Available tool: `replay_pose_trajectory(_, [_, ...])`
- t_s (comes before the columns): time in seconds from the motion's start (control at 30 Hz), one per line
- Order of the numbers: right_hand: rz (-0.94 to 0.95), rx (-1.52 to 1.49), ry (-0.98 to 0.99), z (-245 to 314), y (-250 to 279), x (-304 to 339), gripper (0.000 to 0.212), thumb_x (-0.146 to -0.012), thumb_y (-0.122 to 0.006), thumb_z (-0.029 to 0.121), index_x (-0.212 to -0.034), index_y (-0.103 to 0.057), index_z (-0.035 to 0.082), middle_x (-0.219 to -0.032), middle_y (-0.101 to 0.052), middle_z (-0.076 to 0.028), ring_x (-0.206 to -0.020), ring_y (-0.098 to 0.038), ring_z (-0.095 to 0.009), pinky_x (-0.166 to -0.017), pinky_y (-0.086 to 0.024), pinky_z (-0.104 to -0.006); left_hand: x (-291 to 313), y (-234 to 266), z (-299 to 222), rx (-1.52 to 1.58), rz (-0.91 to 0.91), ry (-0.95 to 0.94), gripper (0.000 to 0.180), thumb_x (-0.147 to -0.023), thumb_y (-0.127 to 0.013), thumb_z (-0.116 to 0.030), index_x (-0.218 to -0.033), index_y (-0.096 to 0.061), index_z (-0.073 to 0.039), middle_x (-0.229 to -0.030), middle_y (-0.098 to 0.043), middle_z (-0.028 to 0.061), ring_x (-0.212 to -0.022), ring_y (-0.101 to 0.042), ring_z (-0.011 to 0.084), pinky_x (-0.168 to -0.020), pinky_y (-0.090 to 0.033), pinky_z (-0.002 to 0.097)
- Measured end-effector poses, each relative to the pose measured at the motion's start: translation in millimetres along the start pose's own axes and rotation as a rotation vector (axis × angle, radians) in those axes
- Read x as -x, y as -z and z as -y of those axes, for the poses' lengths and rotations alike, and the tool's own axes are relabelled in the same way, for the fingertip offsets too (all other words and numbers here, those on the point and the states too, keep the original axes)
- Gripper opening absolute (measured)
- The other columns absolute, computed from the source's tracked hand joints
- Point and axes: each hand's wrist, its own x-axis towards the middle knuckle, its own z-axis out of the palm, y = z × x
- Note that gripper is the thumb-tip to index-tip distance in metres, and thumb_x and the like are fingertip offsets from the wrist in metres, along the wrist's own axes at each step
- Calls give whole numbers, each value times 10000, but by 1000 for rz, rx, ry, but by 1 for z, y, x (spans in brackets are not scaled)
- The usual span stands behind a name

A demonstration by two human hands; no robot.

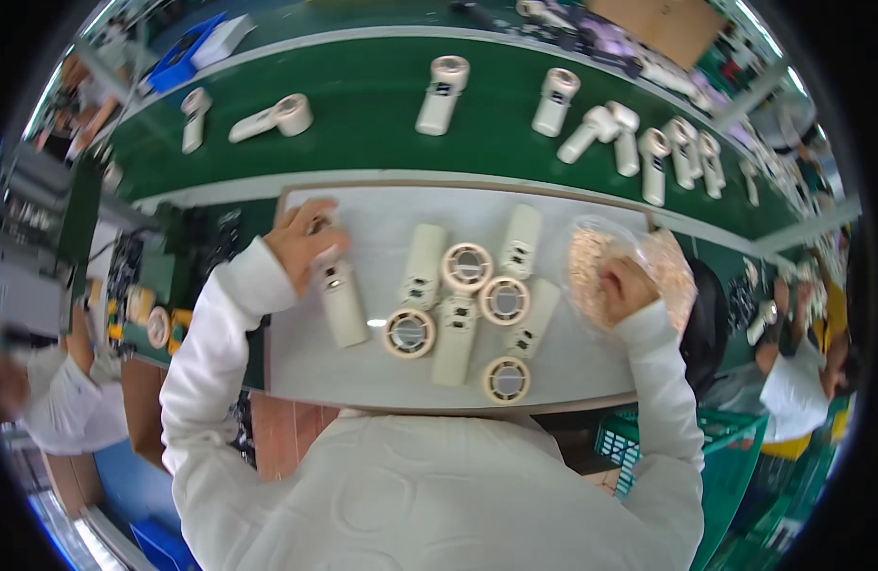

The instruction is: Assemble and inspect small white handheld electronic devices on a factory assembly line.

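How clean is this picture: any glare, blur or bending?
Head view: the green surface bows like an arch, and the corners go black; a small bright glint shows on the white tabletop, right of the white handle by the left hand; the person at the far left looks blurred.

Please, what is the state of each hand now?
Left hand: closed on the top of a white device.
Right hand: curled, at the bag; whether it holds anything cannot be told.

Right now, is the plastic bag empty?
Not empty: small peach pieces show in the bag, either side of the right hand.
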Motion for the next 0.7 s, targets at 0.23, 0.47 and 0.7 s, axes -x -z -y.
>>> replay_pose_trajectory(0.23, [71, -30, -230, 26, 15, -11, 114, -807, -599, 22, -915, -618, 55, -796, -613, -90, -680, -556, -251, -645, -479, -329, 58, 40, 94, -60, -70, 372, 530, -712, -556, 37, -1216, -525, -123, -1205, -543, 176, -1080, -530, 381, -939, -459, 401])
replay_pose_trajectory(0.47, [142, 22, -181, 8, 2, -10, 158, -801, -605, 7, -949, -611, 64, -781, -607, -85, -658, -536, -231, -625, -472, -321, 66, 16, 136, -362, 67, 770, 461, -889, -597, -237, -1322, -494, -117, -1197, -572, 184, -1114, -553, 408, -958, -467, 452])
replay_pose_trajectory(0.7, [162, -51, -202, 13, 9, -5, 143, -805, -588, -4, -935, -599, 54, -781, -607, -81, -661, -536, -220, -629, -462, -298, 74, 21, 151, -248, 131, 833, 443, -853, -623, -145, -1284, -528, -113, -1161, -596, 152, -1000, -601, 350, -904, -485, 414])
